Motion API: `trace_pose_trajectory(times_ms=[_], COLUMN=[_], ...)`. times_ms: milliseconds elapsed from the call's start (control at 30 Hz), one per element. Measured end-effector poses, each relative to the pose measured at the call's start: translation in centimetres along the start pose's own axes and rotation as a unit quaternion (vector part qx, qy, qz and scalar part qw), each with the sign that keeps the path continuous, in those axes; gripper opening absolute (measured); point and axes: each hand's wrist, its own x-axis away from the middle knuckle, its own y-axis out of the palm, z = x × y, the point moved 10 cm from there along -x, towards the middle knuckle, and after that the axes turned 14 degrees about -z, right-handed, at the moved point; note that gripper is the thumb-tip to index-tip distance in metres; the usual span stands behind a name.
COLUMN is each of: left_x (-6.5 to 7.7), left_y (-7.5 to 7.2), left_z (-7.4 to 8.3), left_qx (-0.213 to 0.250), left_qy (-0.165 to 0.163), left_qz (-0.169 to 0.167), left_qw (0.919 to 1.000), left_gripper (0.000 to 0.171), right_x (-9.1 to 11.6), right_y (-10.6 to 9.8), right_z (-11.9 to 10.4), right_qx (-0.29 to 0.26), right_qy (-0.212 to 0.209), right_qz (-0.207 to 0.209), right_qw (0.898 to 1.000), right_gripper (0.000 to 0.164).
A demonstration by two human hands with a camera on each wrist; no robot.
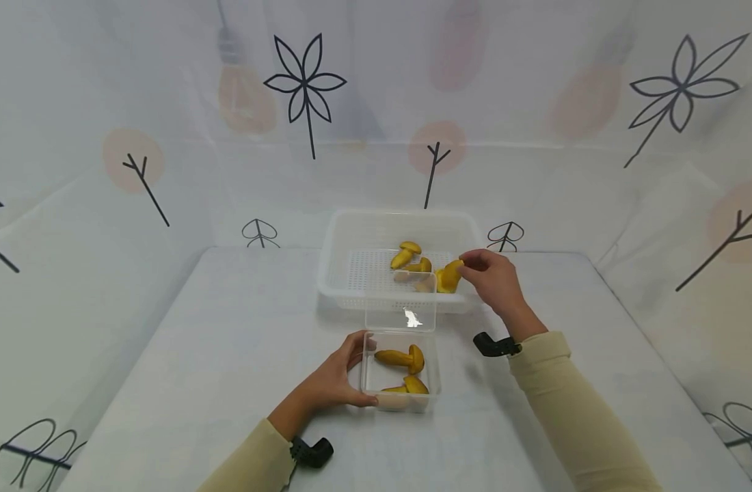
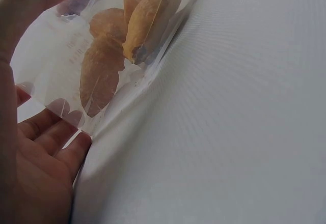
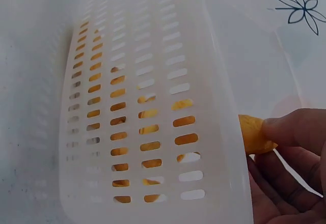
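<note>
A small clear plastic box (image 1: 401, 403) with its lid (image 1: 388, 318) tilted up at the back stands on the table. Two yellow-brown mushrooms (image 1: 400, 357) lie inside it. My left hand (image 1: 327, 383) grips the box by its left side, thumb at the front and fingers at the back. Behind it, my right hand (image 1: 493, 277) pinches a yellow mushroom (image 1: 450, 276) by one end at the right side of a white perforated basket (image 1: 345, 236). In the right wrist view the basket wall (image 3: 153, 91) hides most of this mushroom (image 3: 254, 134).
Several more mushrooms (image 1: 406, 254) lie in the basket, some seen through the clear lid. The table (image 1: 247, 342) has a white cover. Behind it hangs a pale cloth (image 1: 376, 102) printed with flowers and twigs. A black wrist camera (image 1: 496, 344) sits at each sleeve.
</note>
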Motion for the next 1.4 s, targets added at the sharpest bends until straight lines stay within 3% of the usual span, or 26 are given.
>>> trace_pose_trajectory(times_ms=[400,1000,1400], left_x=[0.1,0.0,0.1], left_y=[0.0,-0.1,0.0], left_z=[0.2,0.2,0.5], left_qx=[-0.002,-0.008,-0.009], left_qy=[-0.003,-0.002,0.000], left_qz=[-0.001,0.003,-0.001], left_qw=[1.0000,1.0000,1.0000], left_gripper=[0.110,0.111,0.112], right_x=[0.2,1.8,3.9], right_y=[-0.2,0.5,2.3], right_z=[-0.7,-2.2,-4.8], right_qx=[0.060,0.065,0.048], right_qy=[-0.010,-0.018,-0.070], right_qz=[0.018,0.003,-0.042], right_qw=[0.998,0.998,0.995], right_gripper=[0.029,0.028,0.025])
